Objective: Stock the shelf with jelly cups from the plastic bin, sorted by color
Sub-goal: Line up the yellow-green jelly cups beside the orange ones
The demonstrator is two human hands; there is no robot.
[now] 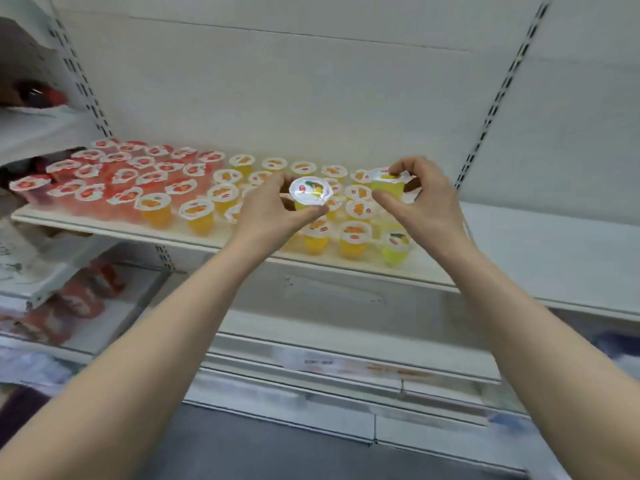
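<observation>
Both my hands are raised over the white shelf (114, 226). My left hand (266, 211) grips a yellow-green jelly cup (310, 192) with a white foil lid, held above the orange cups. My right hand (420, 202) pinches a second yellow-green jelly cup (387, 181) near the shelf's right side. On the shelf stand several red jelly cups (121, 174) at the left and several orange jelly cups (221, 199) in the middle. One yellow-green cup (394, 245) stands at the front right of the orange group. The plastic bin is out of view.
White back panels and slotted uprights (498, 98) frame the shelf. A bare white shelf (554, 237) continues to the right. At the left, lower shelves hold red packaged goods (79, 299). Below me runs another white shelf edge (346, 368) with price strips.
</observation>
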